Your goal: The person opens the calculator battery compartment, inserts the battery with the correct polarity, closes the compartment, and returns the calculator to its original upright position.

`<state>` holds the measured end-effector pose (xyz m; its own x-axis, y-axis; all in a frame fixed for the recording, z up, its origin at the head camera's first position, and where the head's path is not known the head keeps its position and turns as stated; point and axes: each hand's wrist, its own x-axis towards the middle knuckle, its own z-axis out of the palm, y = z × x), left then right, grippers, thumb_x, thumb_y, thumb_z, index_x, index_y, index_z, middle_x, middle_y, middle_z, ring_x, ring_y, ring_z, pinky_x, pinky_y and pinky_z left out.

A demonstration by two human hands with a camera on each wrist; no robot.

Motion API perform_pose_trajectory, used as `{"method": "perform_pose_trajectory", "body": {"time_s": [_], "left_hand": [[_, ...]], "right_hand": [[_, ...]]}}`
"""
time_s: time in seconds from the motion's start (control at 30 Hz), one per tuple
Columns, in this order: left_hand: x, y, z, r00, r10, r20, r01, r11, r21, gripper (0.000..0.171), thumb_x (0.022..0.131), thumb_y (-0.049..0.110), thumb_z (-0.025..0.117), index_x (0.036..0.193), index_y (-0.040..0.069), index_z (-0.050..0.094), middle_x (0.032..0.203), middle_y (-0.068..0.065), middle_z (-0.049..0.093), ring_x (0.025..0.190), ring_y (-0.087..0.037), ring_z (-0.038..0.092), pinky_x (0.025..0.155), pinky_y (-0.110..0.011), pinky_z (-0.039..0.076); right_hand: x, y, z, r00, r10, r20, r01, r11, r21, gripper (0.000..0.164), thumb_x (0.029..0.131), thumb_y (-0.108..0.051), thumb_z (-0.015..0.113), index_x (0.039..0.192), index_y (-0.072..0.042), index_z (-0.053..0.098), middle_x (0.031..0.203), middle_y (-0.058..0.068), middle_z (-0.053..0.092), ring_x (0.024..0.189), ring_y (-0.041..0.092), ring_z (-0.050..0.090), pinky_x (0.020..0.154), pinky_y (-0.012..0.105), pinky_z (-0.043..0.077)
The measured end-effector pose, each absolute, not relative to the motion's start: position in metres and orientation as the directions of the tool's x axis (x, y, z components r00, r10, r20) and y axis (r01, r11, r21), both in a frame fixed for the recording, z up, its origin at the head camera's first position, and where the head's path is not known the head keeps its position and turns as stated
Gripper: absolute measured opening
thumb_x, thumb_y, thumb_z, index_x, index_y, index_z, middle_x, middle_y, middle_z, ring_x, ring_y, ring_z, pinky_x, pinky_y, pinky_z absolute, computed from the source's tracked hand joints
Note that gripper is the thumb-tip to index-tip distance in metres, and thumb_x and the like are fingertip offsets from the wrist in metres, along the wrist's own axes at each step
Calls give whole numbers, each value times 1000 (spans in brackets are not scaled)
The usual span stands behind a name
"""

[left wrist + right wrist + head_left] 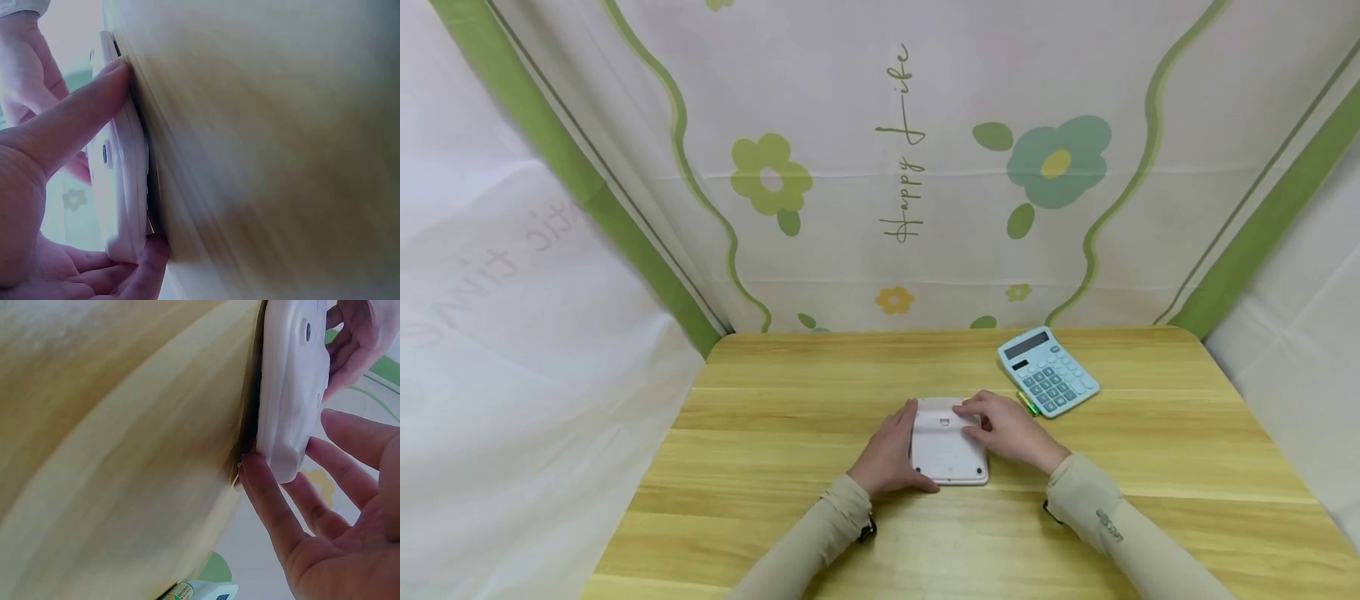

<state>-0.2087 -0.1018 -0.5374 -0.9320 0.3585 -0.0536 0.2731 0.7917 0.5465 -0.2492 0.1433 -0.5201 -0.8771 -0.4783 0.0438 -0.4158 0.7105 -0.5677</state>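
Note:
A pale pinkish-white calculator (951,457) lies face down on the wooden table, its back with a small latch mark (944,422) turned up. My left hand (886,454) holds its left side; in the left wrist view the thumb lies along the near edge and a fingertip reaches under a corner. My right hand (1011,429) is at its upper right, with fingertips over the back near the latch. In the right wrist view one finger touches the calculator's lower edge at the tabletop, while the thumb (356,431) stands off the back.
A light blue calculator (1047,371) lies face up at the back right of the table (760,450). Against its left side are green batteries (1027,403). White curtains (850,100) with green trim and flowers stand behind and at both sides.

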Motion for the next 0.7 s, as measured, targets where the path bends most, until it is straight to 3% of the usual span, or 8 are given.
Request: {"method": "perform_pose_trajectory", "body": {"time_s": [0.13, 0.23, 0.33, 0.5, 0.7], "left_hand": [[-209, -103, -537, -931, 359, -62, 268, 790, 551, 137, 64, 44, 100, 165, 3, 17, 170, -16, 28, 150, -37, 38, 119, -52, 41], [-210, -105, -536, -930, 361, -76, 260, 787, 560, 136, 65, 44, 99, 165, 5, 18, 170, -15, 27, 151, -37, 36, 119, -53, 40], [-211, -106, -535, -929, 362, -84, 255, 786, 563, 135, 65, 45, 99, 165, 6, 18, 170, -14, 27, 152, -37, 35, 120, -53, 39], [-211, -106, -534, -926, 369, -79, 261, 776, 574, 134, 65, 43, 99, 165, 5, 18, 170, -14, 27, 152, -38, 34, 120, -54, 38], [-210, -107, -535, -924, 373, -79, 265, 777, 571, 133, 66, 43, 99, 165, 5, 19, 170, -15, 27, 151, -39, 36, 120, -54, 38]], "right_hand": [[-249, 140, -520, -875, -482, 55, -444, 750, -491, 36, 96, -22, 76, 131, -15, 73, 114, 2, 67, 82, 12, 56, 72, 27, 50], [-248, 133, -518, -868, -493, 66, -475, 783, -401, 35, 94, -23, 77, 128, -13, 74, 118, 7, 69, 99, 20, 62, 88, 39, 56], [-248, 123, -515, -856, -512, 73, -506, 798, -327, 33, 94, -22, 77, 123, -8, 74, 122, 11, 69, 114, 28, 62, 100, 47, 55], [-246, 113, -512, -835, -541, 96, -546, 796, -261, 26, 95, -22, 76, 114, -5, 73, 114, 11, 70, 108, 28, 64, 95, 45, 57], [-246, 109, -514, -822, -561, 102, -564, 772, -294, 31, 96, -22, 75, 124, -9, 73, 119, 10, 71, 110, 28, 68, 96, 46, 58]]}}
